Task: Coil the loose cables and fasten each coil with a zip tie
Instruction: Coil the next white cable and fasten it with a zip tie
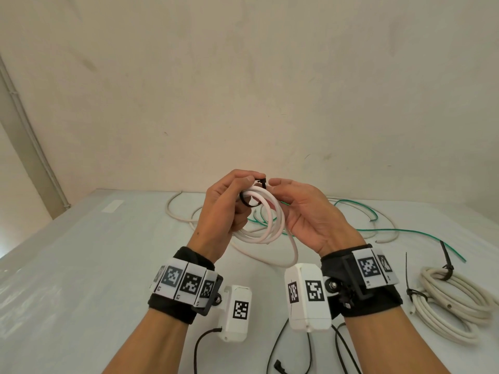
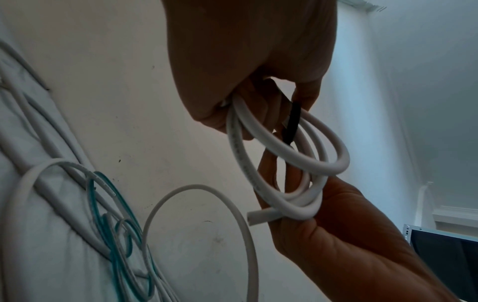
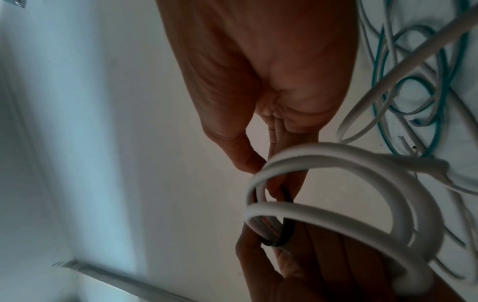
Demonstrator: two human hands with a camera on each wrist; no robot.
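I hold a white cable coil (image 1: pixel 273 217) in the air above the table, between both hands. A black zip tie (image 1: pixel 245 203) is looped round its upper strands. My left hand (image 1: pixel 252 178) pinches the tie near its head between thumb and forefinger, and its lower fingers curl round the coil. My right hand (image 1: pixel 280 193) faces it, thumb tip close to the tie head. In the left wrist view the right hand (image 2: pixel 336 235) grips the coil (image 2: pixel 297 206) near the cut cable end. In the right wrist view the zip tie (image 3: pixel 287 226) circles the strands.
A beige coil (image 1: pixel 456 303) bound with two black zip ties lies at the right. Loose white cables (image 1: pixel 183 215) and a green cable (image 1: pixel 391 231) sprawl across the far table. Spare black zip ties (image 1: pixel 278 338) lie near the front edge. A wall stands behind the table.
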